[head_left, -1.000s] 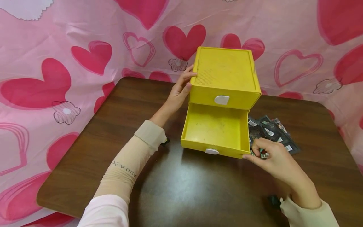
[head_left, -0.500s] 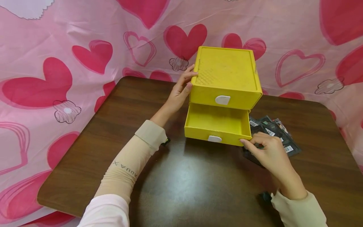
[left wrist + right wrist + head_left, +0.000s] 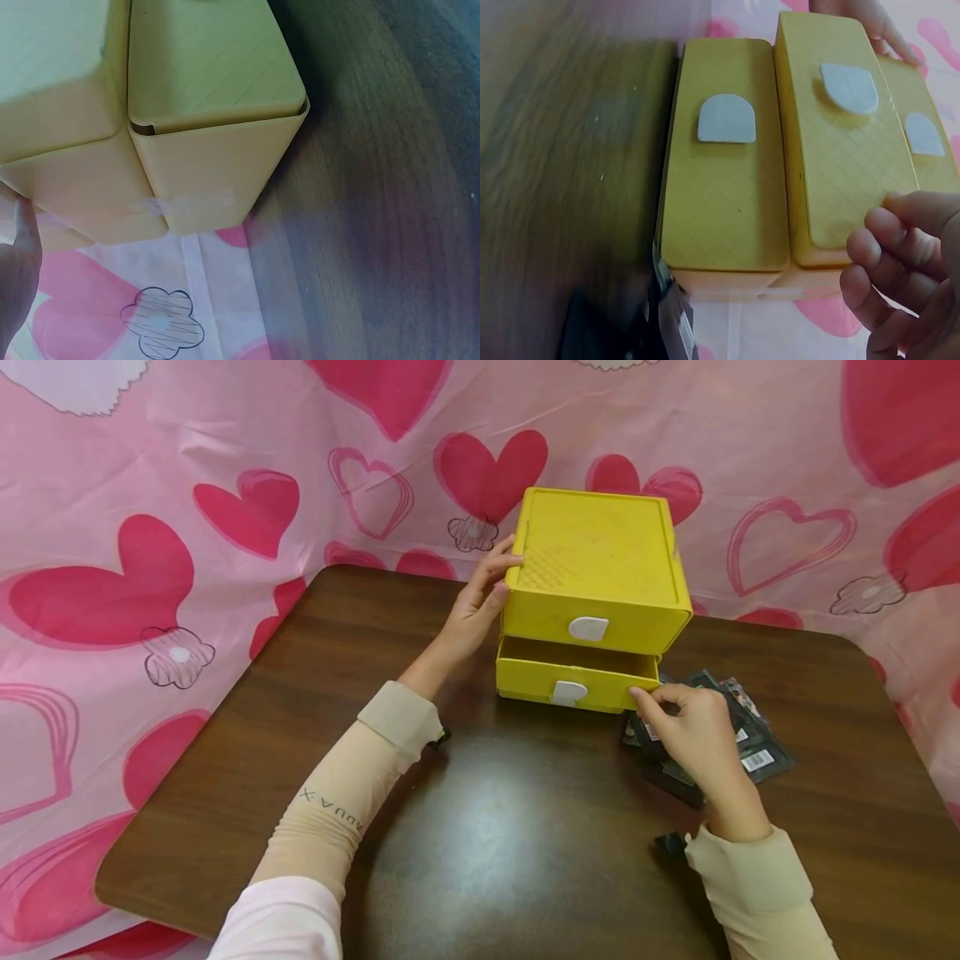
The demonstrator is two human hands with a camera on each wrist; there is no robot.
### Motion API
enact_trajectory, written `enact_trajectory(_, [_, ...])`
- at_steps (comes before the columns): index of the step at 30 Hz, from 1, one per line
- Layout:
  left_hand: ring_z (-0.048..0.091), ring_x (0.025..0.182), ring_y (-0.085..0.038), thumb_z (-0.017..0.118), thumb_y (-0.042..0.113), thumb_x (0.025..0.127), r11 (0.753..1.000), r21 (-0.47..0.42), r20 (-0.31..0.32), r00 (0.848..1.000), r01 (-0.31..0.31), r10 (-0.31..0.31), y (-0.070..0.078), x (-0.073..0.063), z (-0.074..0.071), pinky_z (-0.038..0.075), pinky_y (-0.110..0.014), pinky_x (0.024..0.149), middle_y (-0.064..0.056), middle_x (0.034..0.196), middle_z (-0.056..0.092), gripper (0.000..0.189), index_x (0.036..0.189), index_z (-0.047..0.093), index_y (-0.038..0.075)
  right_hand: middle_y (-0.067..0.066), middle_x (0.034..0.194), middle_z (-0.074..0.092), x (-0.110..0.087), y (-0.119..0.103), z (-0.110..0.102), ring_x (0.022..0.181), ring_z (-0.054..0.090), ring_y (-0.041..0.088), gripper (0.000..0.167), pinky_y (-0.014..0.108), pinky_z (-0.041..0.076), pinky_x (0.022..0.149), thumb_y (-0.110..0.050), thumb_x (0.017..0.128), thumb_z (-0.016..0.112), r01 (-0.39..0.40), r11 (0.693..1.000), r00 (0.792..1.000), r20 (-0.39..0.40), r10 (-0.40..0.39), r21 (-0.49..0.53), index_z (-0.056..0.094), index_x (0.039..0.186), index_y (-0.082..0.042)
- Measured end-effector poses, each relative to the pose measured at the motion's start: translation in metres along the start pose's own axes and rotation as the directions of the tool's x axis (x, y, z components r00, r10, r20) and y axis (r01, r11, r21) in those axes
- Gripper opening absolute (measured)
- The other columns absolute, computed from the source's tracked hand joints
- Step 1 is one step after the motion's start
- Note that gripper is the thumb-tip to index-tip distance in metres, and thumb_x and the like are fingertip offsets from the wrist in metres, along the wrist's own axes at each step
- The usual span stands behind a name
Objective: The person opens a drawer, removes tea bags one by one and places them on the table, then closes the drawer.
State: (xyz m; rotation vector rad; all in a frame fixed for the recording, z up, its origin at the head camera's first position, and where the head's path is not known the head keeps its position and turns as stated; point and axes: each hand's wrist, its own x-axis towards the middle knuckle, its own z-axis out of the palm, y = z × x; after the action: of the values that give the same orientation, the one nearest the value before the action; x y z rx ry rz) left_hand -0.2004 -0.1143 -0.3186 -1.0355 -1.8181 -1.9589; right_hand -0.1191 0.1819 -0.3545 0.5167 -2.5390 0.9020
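Note:
A yellow cabinet (image 3: 596,547) of stacked drawers with white tabs stands toward the back of the table. Its middle drawer (image 3: 528,678) sticks out part way, with a dark gap above its front. My left hand (image 3: 478,597) lies along the cabinet's upper left side, fingers extended; a bit of it shows at the edge of the left wrist view. The thumb of my right hand (image 3: 696,731) presses the right end of the middle drawer's front. In the right wrist view its other fingers (image 3: 862,247) are loosely bent beside the drawer, not around it. The bottom drawer (image 3: 724,202) is flush below.
Several dark flat packets (image 3: 757,747) with white labels lie fanned on the brown table (image 3: 480,852), right of the cabinet and partly behind my right hand. A pink cloth (image 3: 247,410) with hearts hangs behind the table.
The middle drawer has slid back most of the way into the cabinet, my right hand moving with it. More of the packets shows at their near left side. My left hand stays put.

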Motion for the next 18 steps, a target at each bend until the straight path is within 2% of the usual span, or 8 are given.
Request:
enact_trajectory(3, [0.036, 0.136, -0.022, 0.047, 0.037, 0.094, 1.0, -0.004, 0.003, 1.0, 0.002, -0.002, 0.001, 0.0, 0.0, 0.033, -0.039, 0.11, -0.03, 0.154, 0.017, 0.063, 0.129, 0.037, -0.014, -0.002, 0.054, 0.059, 0.006, 0.0, 0.005, 0.043, 0.041, 0.007, 0.031, 0.021, 0.03, 0.04, -0.021, 0.092, 0.069, -0.051, 0.999, 0.998, -0.02, 0.051, 0.012, 0.07, 0.064, -0.007])
enact_trajectory(9, [0.036, 0.135, -0.023, 0.045, 0.034, 0.094, 1.0, -0.01, -0.004, 1.0, 0.008, -0.008, 0.001, -0.001, 0.002, 0.033, -0.039, 0.109, -0.03, 0.154, 0.017, 0.06, 0.13, 0.037, -0.014, 0.005, 0.058, 0.066, 0.015, 0.002, 0.015, 0.046, 0.048, 0.009, 0.039, 0.021, 0.034, 0.042, -0.027, 0.096, 0.063, -0.128, 0.992, 0.991, -0.049, 0.128, 0.016, 0.074, 0.067, -0.004])
enact_trajectory(13, [0.035, 0.136, -0.022, 0.046, 0.036, 0.094, 1.0, -0.005, -0.007, 1.0, 0.01, -0.01, 0.0, -0.001, 0.004, 0.032, -0.039, 0.11, -0.029, 0.154, 0.017, 0.061, 0.13, 0.037, -0.013, 0.005, 0.058, 0.066, 0.016, 0.005, 0.019, 0.048, 0.05, 0.009, 0.042, 0.02, 0.035, 0.044, -0.031, 0.096, 0.062, -0.172, 0.985, 0.982, -0.073, 0.172, 0.009, 0.074, 0.067, -0.004])
enact_trajectory(16, [0.035, 0.136, -0.022, 0.048, 0.04, 0.094, 1.0, -0.003, -0.013, 1.0, 0.007, -0.007, 0.0, -0.001, 0.004, 0.032, -0.039, 0.11, -0.029, 0.154, 0.018, 0.065, 0.129, 0.038, -0.013, 0.007, 0.059, 0.066, 0.016, 0.007, 0.022, 0.047, 0.054, 0.012, 0.044, 0.019, 0.038, 0.043, -0.033, 0.097, 0.061, -0.202, 0.978, 0.977, -0.054, 0.204, 0.043, 0.074, 0.068, -0.002])
enact_trajectory(18, [0.036, 0.136, -0.023, 0.049, 0.043, 0.093, 1.0, -0.007, -0.021, 1.0, 0.009, -0.009, 0.001, -0.001, 0.003, 0.032, -0.039, 0.11, -0.028, 0.154, 0.018, 0.067, 0.129, 0.038, -0.013, 0.008, 0.061, 0.067, 0.015, 0.007, 0.025, 0.05, 0.058, 0.015, 0.043, 0.018, 0.041, 0.045, -0.032, 0.098, 0.06, -0.21, 0.975, 0.977, -0.003, 0.211, 0.075, 0.074, 0.07, -0.001])
